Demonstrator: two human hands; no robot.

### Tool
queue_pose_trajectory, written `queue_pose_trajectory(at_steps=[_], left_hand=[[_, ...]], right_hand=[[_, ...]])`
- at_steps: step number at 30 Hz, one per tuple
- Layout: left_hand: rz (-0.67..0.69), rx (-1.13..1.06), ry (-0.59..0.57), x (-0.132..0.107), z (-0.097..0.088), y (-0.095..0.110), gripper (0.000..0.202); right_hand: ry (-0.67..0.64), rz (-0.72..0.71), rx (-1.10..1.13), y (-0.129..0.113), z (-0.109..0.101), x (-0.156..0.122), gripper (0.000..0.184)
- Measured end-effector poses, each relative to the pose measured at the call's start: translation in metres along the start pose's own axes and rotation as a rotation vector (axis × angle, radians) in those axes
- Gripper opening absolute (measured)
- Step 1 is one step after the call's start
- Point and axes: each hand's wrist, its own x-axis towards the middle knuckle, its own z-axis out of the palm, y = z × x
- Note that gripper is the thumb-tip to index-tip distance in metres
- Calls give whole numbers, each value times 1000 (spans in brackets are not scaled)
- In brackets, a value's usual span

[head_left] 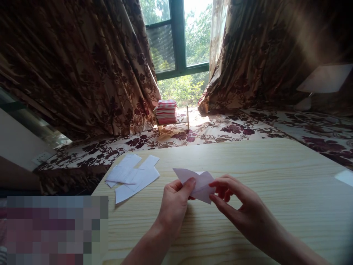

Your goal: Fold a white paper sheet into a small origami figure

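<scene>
A small folded sheet of white paper is held above the table, with pointed corners at its upper left and lower right. My left hand grips its left part, thumb on top and fingers underneath. At the paper's right edge is my right hand, its thumb and index fingertips touching the edge a little apart from each other, the other fingers curled behind. Left of my hands, several white paper pieces lie overlapping on the light wooden table.
Another white paper piece lies at the table's right edge. Behind the table, a small rack with folded pink-and-white cloths stands on a floral-covered ledge. A lamp is at the right. Curtains flank the window.
</scene>
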Motion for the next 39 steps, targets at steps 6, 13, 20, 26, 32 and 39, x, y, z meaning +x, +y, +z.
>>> queue_pose_trajectory(at_steps=[6,13,20,26,32,39], left_hand=[[5,97,-5,2,-4,6,31],[415,644,152,7,-22,18,62],[599,977,-4,2,-26,15,49],[589,994,-45,-4,-23,20,58],[799,1055,-75,-12,-15,27,44],[727,962,-136,-10,-15,27,41]], right_hand=[[-34,-73,3,-2,-5,3,13],[-100,-248,-263,7,-18,3,20],[-107,-328,-358,8,-26,4,24],[-101,-382,-411,9,-30,5,28],[-122,-405,-472,12,-31,4,23],[-179,-436,-430,10,-31,5,22]])
